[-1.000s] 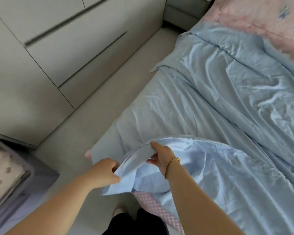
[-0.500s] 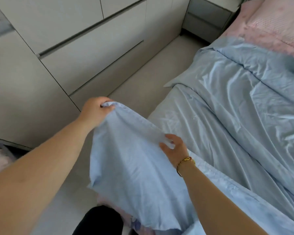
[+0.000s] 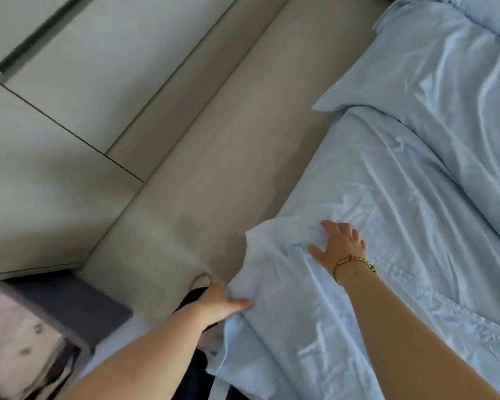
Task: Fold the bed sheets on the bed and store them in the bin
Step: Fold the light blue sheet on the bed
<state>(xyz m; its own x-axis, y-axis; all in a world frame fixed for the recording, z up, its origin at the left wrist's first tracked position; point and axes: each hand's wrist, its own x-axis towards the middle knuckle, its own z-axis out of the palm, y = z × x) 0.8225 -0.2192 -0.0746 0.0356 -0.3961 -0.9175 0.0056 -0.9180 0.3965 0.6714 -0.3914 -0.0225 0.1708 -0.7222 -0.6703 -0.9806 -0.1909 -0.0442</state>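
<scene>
A light blue bed sheet [image 3: 387,215] lies crumpled over the bed, filling the right half of the view. My left hand [image 3: 220,301] grips its folded near edge where the cloth hangs off the bedside. My right hand [image 3: 339,243], with a gold bracelet on the wrist, presses flat with spread fingers on the sheet's folded corner. A grey fabric bin [image 3: 70,307] stands on the floor at the lower left, with pale patterned cloth inside it.
White wardrobe doors [image 3: 70,125] run along the left. A strip of grey floor [image 3: 214,154] lies between wardrobe and bed. My foot [image 3: 201,281] and dark trouser leg show just beside the bed edge. A blue pillow [image 3: 491,15] sits at top right.
The lifted sheet corner has come down onto the bed. My left hand dropped from chest height to the bedside edge, and my right hand now presses the fold flat. The view tilted downward.
</scene>
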